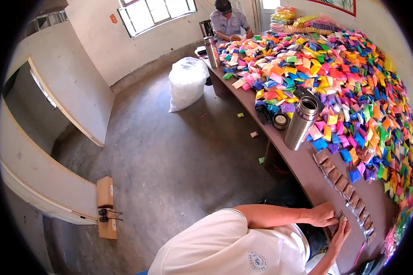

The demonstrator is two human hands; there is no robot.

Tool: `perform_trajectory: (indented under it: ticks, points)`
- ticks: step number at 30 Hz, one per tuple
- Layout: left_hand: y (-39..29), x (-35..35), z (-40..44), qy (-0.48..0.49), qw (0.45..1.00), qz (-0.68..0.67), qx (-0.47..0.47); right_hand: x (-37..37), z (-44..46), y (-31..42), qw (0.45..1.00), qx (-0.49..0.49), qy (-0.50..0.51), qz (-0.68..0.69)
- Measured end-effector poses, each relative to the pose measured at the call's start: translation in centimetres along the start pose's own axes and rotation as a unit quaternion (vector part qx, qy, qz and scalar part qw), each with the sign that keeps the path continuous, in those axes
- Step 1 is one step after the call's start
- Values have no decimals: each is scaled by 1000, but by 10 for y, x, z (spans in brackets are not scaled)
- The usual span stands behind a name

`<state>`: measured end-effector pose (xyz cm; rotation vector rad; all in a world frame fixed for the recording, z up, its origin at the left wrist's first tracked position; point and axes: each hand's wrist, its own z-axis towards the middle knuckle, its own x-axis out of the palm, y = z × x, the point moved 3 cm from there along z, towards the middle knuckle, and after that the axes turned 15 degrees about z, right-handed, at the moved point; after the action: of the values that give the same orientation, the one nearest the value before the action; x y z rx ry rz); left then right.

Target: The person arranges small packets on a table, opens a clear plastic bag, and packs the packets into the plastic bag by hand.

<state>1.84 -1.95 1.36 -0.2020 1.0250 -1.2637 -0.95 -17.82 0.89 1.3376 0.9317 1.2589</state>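
My left hand (324, 214) reaches over the table edge with its fingers curled in a pinch. Just below it, my right hand (341, 233) has its fingertips close together, nearly touching the left. Between the fingertips is a small brown packet (340, 214), partly hidden by the fingers. Beside my hands a row of joined brown packets (341, 183) lies along the table (297, 170). A thin pink strip (360, 253) lies below the row's near end.
A heap of colourful small packets (326, 68) covers much of the table. An uncapped steel flask (299, 126), its lid (280, 121) and another flask (212, 52) stand near the edge. A co-worker (229, 23) sits at the far end. A white bag (187, 85) stands on the floor.
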Motion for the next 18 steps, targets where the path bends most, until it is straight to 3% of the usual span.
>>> perform_trajectory:
  ticks: [3, 5, 11, 14, 18]
  points:
    - [-12, -16, 1, -63, 997, -27, 17, -3, 5, -9, 998, 34, 45, 32]
    - [-8, -15, -3, 45, 997, 68, -10, -9, 8, -15, 996, 23, 67, 59]
    - [1, -3, -4, -19, 999, 35, -11, -19, 13, -24, 994, -8, 100, 51]
    - [1, -4, -4, 31, 998, 43, -23, -13, 10, -20, 995, 2, 80, 55]
    - [6, 5, -5, 6, 999, 46, -2, -16, 9, -15, 993, 48, 80, 76]
